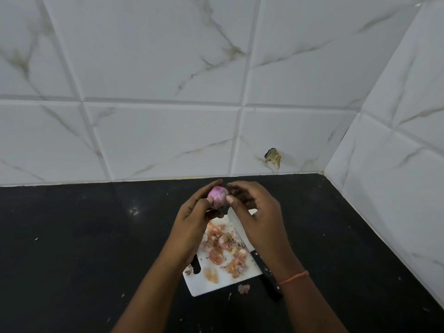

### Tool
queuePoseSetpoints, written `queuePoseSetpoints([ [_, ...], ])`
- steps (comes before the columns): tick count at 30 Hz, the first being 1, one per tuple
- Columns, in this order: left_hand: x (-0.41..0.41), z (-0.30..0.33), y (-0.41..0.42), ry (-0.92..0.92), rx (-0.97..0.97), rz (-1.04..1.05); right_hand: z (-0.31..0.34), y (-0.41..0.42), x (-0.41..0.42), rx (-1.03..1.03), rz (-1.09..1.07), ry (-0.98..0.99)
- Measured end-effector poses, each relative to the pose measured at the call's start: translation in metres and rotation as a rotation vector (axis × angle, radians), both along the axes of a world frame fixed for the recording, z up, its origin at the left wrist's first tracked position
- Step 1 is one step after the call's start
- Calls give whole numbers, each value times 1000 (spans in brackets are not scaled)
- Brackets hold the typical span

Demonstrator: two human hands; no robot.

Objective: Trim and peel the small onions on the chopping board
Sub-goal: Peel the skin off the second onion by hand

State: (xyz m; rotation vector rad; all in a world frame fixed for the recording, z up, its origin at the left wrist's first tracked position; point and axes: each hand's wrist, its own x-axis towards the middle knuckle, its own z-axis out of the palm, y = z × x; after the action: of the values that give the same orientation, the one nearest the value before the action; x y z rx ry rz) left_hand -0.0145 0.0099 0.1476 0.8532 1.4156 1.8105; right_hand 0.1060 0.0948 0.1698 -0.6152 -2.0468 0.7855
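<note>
A: Both grips are closed on one onion point(217, 197), held in the air just beyond the far edge of the board point(223, 277). The left hand point(192, 227) cups it, thumb on its near face; the right hand point(258, 212) pinches at its right side with thumb and forefinger.

B: Peeling, then?

A: That's my reading. Nearest us on the board lie loose skins point(225, 246), and one scrap point(243, 289) sits on the worktop point(72, 248) just off the board's near edge. The knife point(254, 253) rests along the board's right side, handle hanging off it, blade running up under the right hand.

B: How to do it well?

A: Keep the left hand steady, catch a loose edge of skin with the right thumbnail, and pull along the onion's length. Letting skins fall over the board would probably keep the worktop clean.

B: Other onions?

A: None visible; the hands hide the board's far part.
</note>
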Motion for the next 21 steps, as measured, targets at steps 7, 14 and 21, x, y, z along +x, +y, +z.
queuePoseSetpoints([
  [7, -2, 6, -3, 109, -15, -1, 1, 3, -4, -14, 18, -38],
  [14, 2, 7, -3, 131, -21, -2, -2, 4, -6, 49, -7, -163],
  [21, 1, 7, -3, 52, -13, 46, -5, 1, -5, 85, 42, -240],
])
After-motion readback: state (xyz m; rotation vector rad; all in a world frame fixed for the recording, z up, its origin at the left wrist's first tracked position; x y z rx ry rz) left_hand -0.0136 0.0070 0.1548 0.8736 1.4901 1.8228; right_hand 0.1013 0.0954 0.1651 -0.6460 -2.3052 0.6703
